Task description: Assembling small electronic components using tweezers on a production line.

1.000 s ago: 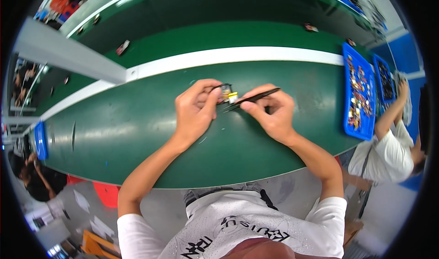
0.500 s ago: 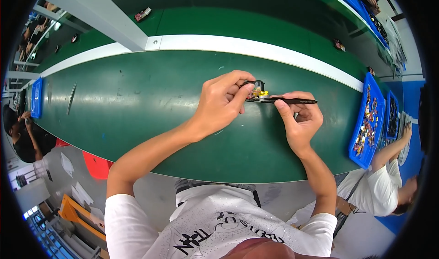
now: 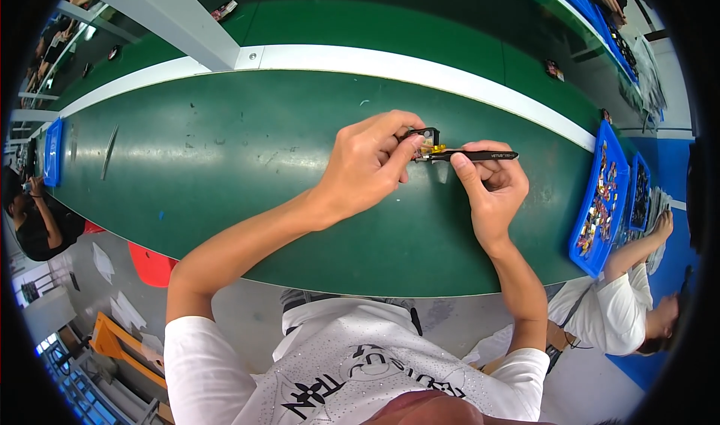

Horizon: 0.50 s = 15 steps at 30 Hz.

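Observation:
My left hand (image 3: 369, 159) pinches a small black frame-like casing (image 3: 433, 134) above the green table. A small yellow part (image 3: 437, 149), perhaps a ribbon piece, shows at the casing's right side. Black tweezers (image 3: 484, 156) lie between the thumb and fingers of my right hand (image 3: 495, 189), their tips pointing left and meeting the yellow part. Whether the tips grip it or only touch it is too small to tell. My left fingers hide much of the casing's left side.
The green table (image 3: 247, 170) spreads below my hands. At the right end stands a blue tray (image 3: 574, 249) of small colourful parts, with another blue tray (image 3: 640, 193) beyond. Another pair of tweezers (image 3: 110, 151) lies far left near a blue tray (image 3: 52, 151). A white rail (image 3: 375, 59) borders the far edge.
The tweezers have turned slightly, tips lower and handle end higher, and now reach the yellow part. Both hands remain in about the same place. The whole view has shifted slightly.

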Tool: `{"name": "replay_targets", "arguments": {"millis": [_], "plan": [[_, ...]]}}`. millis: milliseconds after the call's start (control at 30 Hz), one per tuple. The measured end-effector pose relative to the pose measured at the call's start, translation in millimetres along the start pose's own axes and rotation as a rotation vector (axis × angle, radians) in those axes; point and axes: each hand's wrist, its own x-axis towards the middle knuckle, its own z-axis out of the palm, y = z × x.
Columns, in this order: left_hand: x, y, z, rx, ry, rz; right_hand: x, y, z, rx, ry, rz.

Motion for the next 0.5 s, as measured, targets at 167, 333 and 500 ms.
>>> {"name": "replay_targets", "arguments": {"millis": [167, 333, 500], "plan": [[-0.9, -0.6, 1.6, 0.037, -0.005, 0.057, 0.8, -12.8, 2.1, 0.049, -0.008, 0.131], [-1.5, -2.2, 0.3, 0.075, -0.011, 0.103, 1.6, -11.5, 1.1, 0.086, -0.024, 0.215], [-0.3, 0.8, -0.3, 0.008, -0.020, 0.048, 1.2, -13.0, -0.9, 0.095, -0.015, 0.200]]}}
